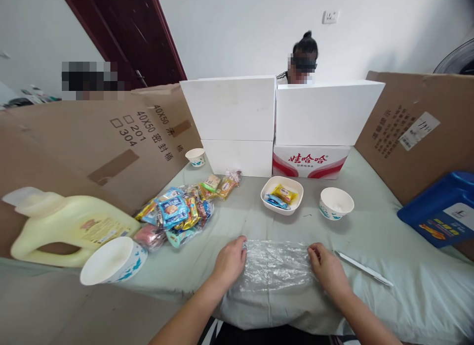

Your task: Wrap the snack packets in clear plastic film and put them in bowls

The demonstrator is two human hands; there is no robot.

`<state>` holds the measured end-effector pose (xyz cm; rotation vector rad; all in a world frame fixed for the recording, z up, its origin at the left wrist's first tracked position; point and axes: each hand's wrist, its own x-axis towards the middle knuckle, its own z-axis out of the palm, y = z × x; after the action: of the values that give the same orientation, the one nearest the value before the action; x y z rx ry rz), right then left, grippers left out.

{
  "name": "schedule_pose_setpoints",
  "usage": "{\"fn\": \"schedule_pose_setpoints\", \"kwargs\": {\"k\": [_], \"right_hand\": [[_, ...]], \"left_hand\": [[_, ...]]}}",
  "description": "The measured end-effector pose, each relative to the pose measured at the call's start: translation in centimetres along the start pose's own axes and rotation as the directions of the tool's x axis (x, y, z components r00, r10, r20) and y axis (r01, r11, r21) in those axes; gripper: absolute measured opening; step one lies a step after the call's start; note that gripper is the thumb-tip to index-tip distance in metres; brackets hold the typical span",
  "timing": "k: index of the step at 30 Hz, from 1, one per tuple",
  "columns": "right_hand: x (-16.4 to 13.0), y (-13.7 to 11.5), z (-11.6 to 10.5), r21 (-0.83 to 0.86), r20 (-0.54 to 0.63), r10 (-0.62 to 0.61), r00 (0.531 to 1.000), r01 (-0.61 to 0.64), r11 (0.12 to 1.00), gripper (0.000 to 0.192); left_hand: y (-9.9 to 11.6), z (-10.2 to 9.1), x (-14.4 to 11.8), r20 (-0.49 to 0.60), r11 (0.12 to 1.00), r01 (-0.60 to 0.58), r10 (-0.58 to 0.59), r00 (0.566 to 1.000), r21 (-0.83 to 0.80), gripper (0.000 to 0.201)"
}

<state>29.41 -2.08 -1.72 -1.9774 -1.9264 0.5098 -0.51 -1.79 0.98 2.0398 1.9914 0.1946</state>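
Observation:
A clear plastic bag (276, 266) lies spread flat at the front of the cloth-covered table, wrinkled and see-through. My left hand (230, 260) pinches its left upper corner. At the opposite corner, my right hand (328, 266) has thumb and fingers closed on the bag's edge. Just right of that hand rests a white pen-like stick (365, 270). Beyond the bag, a square white bowl (282, 209) holds a yellow packet (284, 193) and a blue packet (277, 202). A round paper bowl (336, 204) with a blue pattern stands to its right.
Left is a pile of wrapped snacks (177, 211), beside a paper bowl (111, 266) and a pale yellow jug (74, 226). White boxes (237, 112) form a back wall; cardboard (418, 127) flanks the sides. A blue bottle (440, 211) leans right. Two people sit behind the barriers.

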Motion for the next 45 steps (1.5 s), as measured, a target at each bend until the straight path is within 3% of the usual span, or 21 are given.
{"fn": "schedule_pose_setpoints", "kwargs": {"k": [3, 5, 8, 11, 12, 14, 16, 18, 20, 22, 24, 26, 28, 30, 32, 34, 36, 40, 42, 45], "right_hand": [[0.0, -0.5, -0.1, -0.107, 0.013, 0.002, 1.000, -0.001, 0.994, 0.032], [0.0, -1.0, 0.1, -0.145, 0.014, 0.003, 1.000, -0.001, 0.990, 0.029], [-0.1, -1.6, 0.2, -0.205, 0.014, -0.002, 1.000, 0.005, 0.979, 0.027], [0.2, -1.2, -0.2, -0.251, 0.001, 0.007, 1.000, -0.007, 0.968, 0.026], [0.4, -0.8, -0.7, -0.268, -0.011, 0.020, 1.000, -0.022, 0.963, 0.026], [0.9, 0.2, -1.8, -0.301, -0.038, 0.066, 0.997, -0.074, 0.951, 0.027], [1.1, 0.8, -2.9, -0.330, -0.107, 0.065, 0.992, -0.097, 0.939, 0.026], [0.9, 0.5, -3.2, -0.357, -0.194, -0.102, 0.976, 0.027, 0.934, 0.024], [0.2, -0.7, -2.4, -0.369, -0.216, -0.378, 0.900, 0.283, 0.885, 0.024], [-0.6, -2.0, -0.7, -0.346, -0.137, -0.589, 0.797, 0.518, 0.782, 0.028], [-1.4, -2.3, 1.2, -0.331, -0.041, -0.666, 0.745, 0.618, 0.713, 0.049], [-2.3, -1.1, 2.5, -0.356, -0.002, -0.641, 0.768, 0.598, 0.718, 0.073], [-3.2, 1.1, 2.9, -0.386, -0.025, -0.571, 0.821, 0.519, 0.763, 0.083], [-4.1, 3.0, 2.4, -0.401, -0.075, -0.520, 0.851, 0.452, 0.797, 0.088], [-4.8, 3.6, 1.5, -0.399, -0.108, -0.512, 0.852, 0.434, 0.808, 0.092], [-5.1, 2.5, 0.9, -0.379, -0.101, -0.524, 0.846, 0.455, 0.806, 0.090], [-5.0, 0.1, 0.8, -0.342, -0.037, -0.552, 0.833, 0.509, 0.790, 0.087], [-5.1, -3.4, 1.5, -0.244, 0.145, -0.580, 0.802, 0.597, 0.764, 0.087], [-6.0, -3.0, 1.2, -0.205, 0.180, -0.556, 0.811, 0.584, 0.785, 0.078], [-8.0, 0.0, -0.6, -0.139, 0.119, -0.459, 0.881, 0.472, 0.871, 0.045]], "left_hand": [[0.1, -0.1, -0.3, -0.046, 0.999, -0.026, 0.028, 0.999, 0.042, 0.033], [1.1, 0.0, -0.6, -0.138, 0.992, -0.052, 0.068, 0.988, 0.112, 0.033], [3.7, 0.8, -1.3, -0.205, 0.962, -0.238, 0.261, 0.943, 0.130, 0.027], [5.8, 2.3, -1.7, -0.103, 0.861, -0.509, 0.509, 0.855, 0.029, 0.024], [6.1, 2.8, -1.6, -0.058, 0.826, -0.563, 0.562, 0.825, 0.002, 0.031], [6.1, 3.6, -1.5, 0.026, 0.786, -0.617, 0.618, 0.786, -0.027, 0.056], [5.7, 4.1, -1.3, 0.090, 0.772, -0.634, 0.635, 0.767, -0.036, 0.067], [5.4, 4.3, -1.2, 0.121, 0.769, -0.638, 0.637, 0.761, -0.035, 0.068], [5.5, 4.4, -1.1, 0.122, 0.762, -0.647, 0.645, 0.754, -0.024, 0.066], [5.6, 4.5, -1.0, 0.102, 0.748, -0.663, 0.661, 0.743, -0.011, 0.064], [5.0, 4.4, -0.6, 0.086, 0.739, -0.674, 0.670, 0.737, 0.011, 0.065], [3.1, 3.9, 0.1, 0.088, 0.755, -0.654, 0.649, 0.756, 0.052, 0.068], [0.0, 3.0, 0.9, 0.081, 0.797, -0.594, 0.588, 0.805, 0.112, 0.070], [-2.9, 2.0, 1.4, 0.019, 0.842, -0.510, 0.515, 0.857, 0.173, 0.069], [-4.2, 1.3, 1.5, -0.094, 0.876, -0.435, 0.460, 0.883, 0.209, 0.065], [-3.3, 1.1, 1.0, -0.205, 0.888, -0.417, 0.452, 0.868, 0.194, 0.052], [-0.6, 1.7, 0.2, -0.237, 0.857, -0.499, 0.515, 0.823, 0.131, 0.038], [4.5, 3.8, -0.9, -0.104, 0.727, -0.686, 0.685, 0.721, 0.034, 0.042], [5.1, 4.7, -1.0, -0.049, 0.716, -0.696, 0.698, 0.715, 0.053, 0.053], [4.4, 5.2, -0.8, 0.010, 0.722, -0.687, 0.688, 0.725, 0.081, 0.059]]}}
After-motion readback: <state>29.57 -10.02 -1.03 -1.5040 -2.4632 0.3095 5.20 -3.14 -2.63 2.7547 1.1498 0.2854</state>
